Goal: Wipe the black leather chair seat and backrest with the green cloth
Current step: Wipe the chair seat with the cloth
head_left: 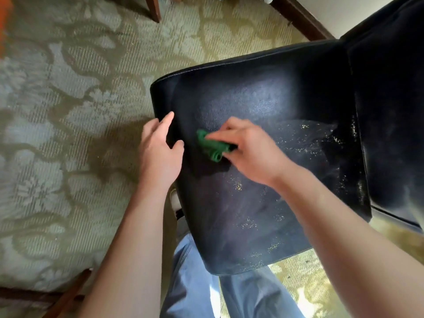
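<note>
Looking down from the head camera, the view takes in a black leather chair seat (pixel 252 180) filling the middle of the frame, with its backrest (pixel 390 111) rising at the right edge. The seat's surface shows a pale sheen near its centre and scattered yellowish specks toward the backrest and along the near side.

The right hand (pixel 250 150) rests on the seat near its front-left part, its fingers (pixel 220 134) pressed together and curled down over a bunched green cloth (pixel 212 146), pinning it against the leather. The cloth is rolled into folds, and part of it sticks out from under the hand toward the left. The hand is slightly blurred.

The left hand (pixel 158 152) grips the left edge of the seat just beside the cloth, its fingers (pixel 166 121) lying loosely side by side over the rim and its thumb on the seat's top. The two hands are near each other but apart.

Below the seat, the person's legs in light blue trousers (pixel 195 283) stand against the chair's near edge. A green floral-patterned carpet (pixel 68 111) covers the floor all around. A dark wooden furniture leg (pixel 153 8) stands at the top, and a dark wooden skirting board (pixel 302 19) runs along the wall at upper right.
</note>
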Available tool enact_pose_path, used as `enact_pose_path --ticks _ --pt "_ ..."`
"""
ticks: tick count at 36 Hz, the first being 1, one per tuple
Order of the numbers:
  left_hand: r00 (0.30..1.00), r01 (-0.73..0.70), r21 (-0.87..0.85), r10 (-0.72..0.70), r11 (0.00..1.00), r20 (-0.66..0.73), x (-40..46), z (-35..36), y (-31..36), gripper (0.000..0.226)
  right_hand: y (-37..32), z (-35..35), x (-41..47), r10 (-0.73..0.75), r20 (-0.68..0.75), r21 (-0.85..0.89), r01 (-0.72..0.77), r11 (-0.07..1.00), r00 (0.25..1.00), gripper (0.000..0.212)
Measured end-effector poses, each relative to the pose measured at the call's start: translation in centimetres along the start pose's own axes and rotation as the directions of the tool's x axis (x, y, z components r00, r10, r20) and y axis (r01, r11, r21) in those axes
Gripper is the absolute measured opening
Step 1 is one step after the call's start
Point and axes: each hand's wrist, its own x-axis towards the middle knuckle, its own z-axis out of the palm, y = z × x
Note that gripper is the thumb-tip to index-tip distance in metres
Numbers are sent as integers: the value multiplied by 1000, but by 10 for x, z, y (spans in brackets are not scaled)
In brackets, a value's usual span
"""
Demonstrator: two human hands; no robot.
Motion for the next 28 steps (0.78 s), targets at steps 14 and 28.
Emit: enact_pose_path --ticks 14,28 --pt "998 -56 149 59 987 -21 -5 22 11 65 58 -5 12 319 -449 35 -340 940 835 48" --pt "997 5 206 11 978 -73 -4 29 18 65 39 5 0 221 -87 -12 -223 975 971 53"
